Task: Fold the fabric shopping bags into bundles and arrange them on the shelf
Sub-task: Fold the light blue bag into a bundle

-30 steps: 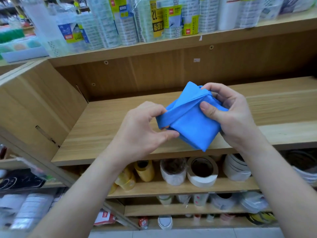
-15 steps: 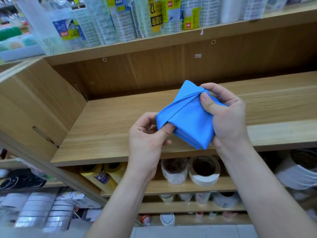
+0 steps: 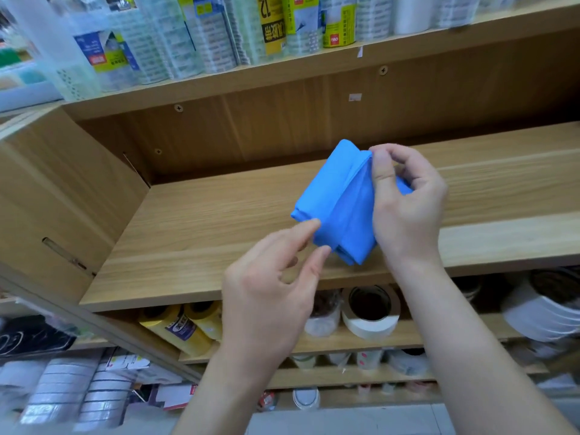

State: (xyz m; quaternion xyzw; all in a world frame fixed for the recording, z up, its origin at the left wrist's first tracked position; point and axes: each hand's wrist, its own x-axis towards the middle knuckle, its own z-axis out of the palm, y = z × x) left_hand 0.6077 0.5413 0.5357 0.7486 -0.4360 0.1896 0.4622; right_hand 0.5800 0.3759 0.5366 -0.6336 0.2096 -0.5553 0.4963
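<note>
One blue fabric bag (image 3: 337,202), folded down to a thick, compact bundle, held over the front half of the wooden shelf (image 3: 204,227) and seemingly clear of the board rather than resting on it. Pinched along its right edge by the right hand (image 3: 408,211), thumb (image 3: 381,174) flat on the near face, fingers curled round behind. Left hand (image 3: 270,287) lower and to the left, holding nothing, fingers loosely extended, index fingertip (image 3: 314,222) just touching the bundle's lower left corner, the next fingertip close under the bottom fold. Long axis of the bundle roughly up and down in the view, slightly tilted, top end toward the shelf's back panel, bottom end toward the front lip, layered folds showing along the lower edge. Bundle therefore up and to the right of the left hand, with all its weight carried by the right. Probably a last tuck or smoothing of a loose layer, then a setting down. Best lowered with that axis kept steady and the pinch kept on until flat against the board; otherwise likely to spring open. Rolls of tape (image 3: 370,312) on the shelf below, wrapped packages (image 3: 204,32) on the one above, neither in the way.
</note>
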